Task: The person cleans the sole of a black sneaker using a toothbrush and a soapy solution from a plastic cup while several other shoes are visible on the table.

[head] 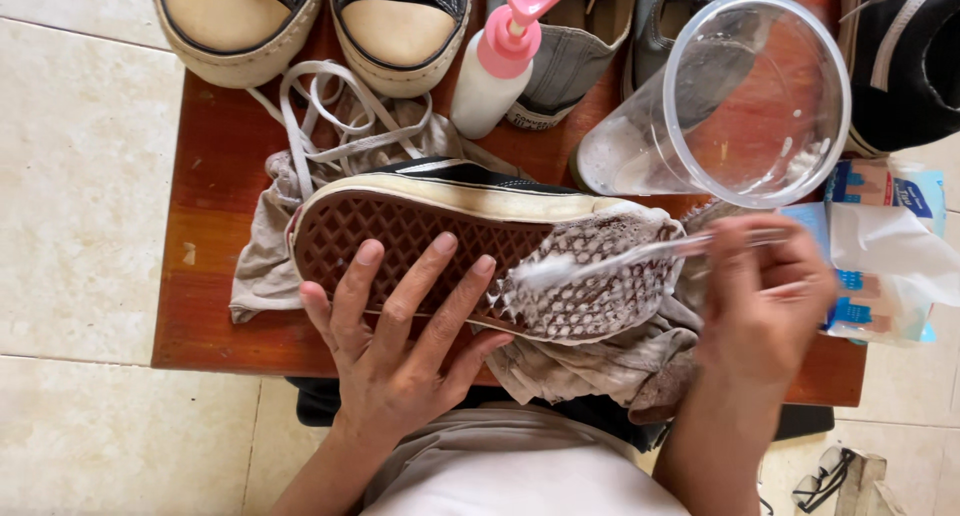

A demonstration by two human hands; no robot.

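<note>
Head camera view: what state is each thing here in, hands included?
Shoe: on its side, sole facing up, front part foamy.
Toothbrush: bristles on the foamy sole.
Left hand: flat on the sole.
Right hand: gripping the toothbrush.
Plastic cup: tipped, foam at the bottom.
Pump bottle: closed, upright.

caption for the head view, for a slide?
Left hand steadies a sneaker sole-up on a cloth while right hand holds a toothbrush on its soapy sole.

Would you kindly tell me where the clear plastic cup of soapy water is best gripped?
Probably around the wall of the clear plastic cup, from its right, the open side. It is round and tilted, with foamy liquid at the bottom, so a wrapping grip below the wide rim should steady it; the pink-capped pump bottle crowds its left.
</note>
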